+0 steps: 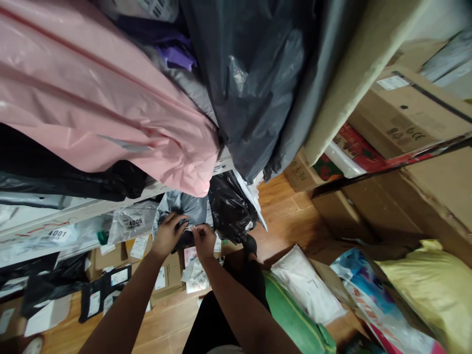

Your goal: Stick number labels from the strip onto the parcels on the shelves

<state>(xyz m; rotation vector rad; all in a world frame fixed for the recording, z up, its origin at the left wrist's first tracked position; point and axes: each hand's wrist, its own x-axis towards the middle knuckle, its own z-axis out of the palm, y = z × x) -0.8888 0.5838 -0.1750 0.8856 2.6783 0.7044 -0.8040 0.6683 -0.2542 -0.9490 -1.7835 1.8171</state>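
Observation:
A grey plastic mailing bag (186, 204) lies on the lower shelf, under the overhang of a pink bag. My left hand (168, 235) rests at its front edge, fingers curled onto the plastic. Beside it, my right hand (205, 241) pinches a small white piece (189, 227) at the bag's edge; whether this is a label or a strip is too small to tell. The two hands are close together. A black plastic bag (232, 206) sits just right of the grey one, and a clear bag marked 4006 (134, 222) is to the left.
Above hang a large pink bag (110, 98) and a dark grey bag (258, 88). Cartons and labelled parcels (94, 301) cover the floor at left. A green sack (295, 309), a white parcel (308, 282) and a yellow bag (435, 280) lie at right, near shelved cardboard boxes (416, 113).

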